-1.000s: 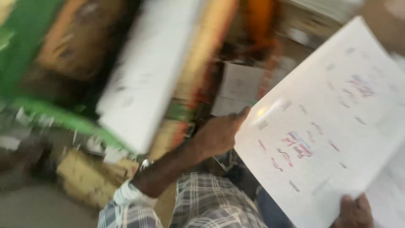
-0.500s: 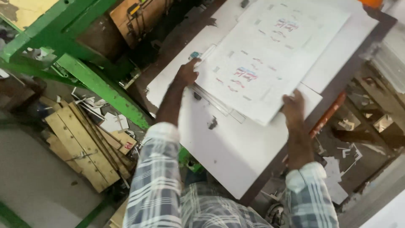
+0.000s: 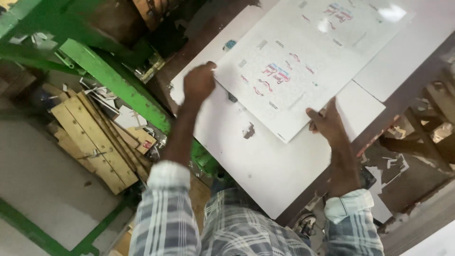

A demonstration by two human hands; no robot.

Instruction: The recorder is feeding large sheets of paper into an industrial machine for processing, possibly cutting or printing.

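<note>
A large white printed sheet (image 3: 308, 61) with small red and blue markings lies tilted across a bigger white board (image 3: 270, 166) on a dark-edged table (image 3: 407, 95). My left hand (image 3: 199, 81) pinches the sheet's left corner. My right hand (image 3: 327, 122) grips its near edge, thumb on top. Both sleeves are checked, rolled at the cuffs.
A green metal machine frame (image 3: 109, 80) runs diagonally at left. Wooden slats (image 3: 95, 137) and paper scraps lie on the floor below it. More scraps and wooden pieces (image 3: 393, 161) sit under the table at right. A sandalled foot (image 3: 305, 224) shows at bottom.
The view swung from a blurred look at the raised sheet down to the table. The sheet now lies over the white board, with both hands still on its edges.
</note>
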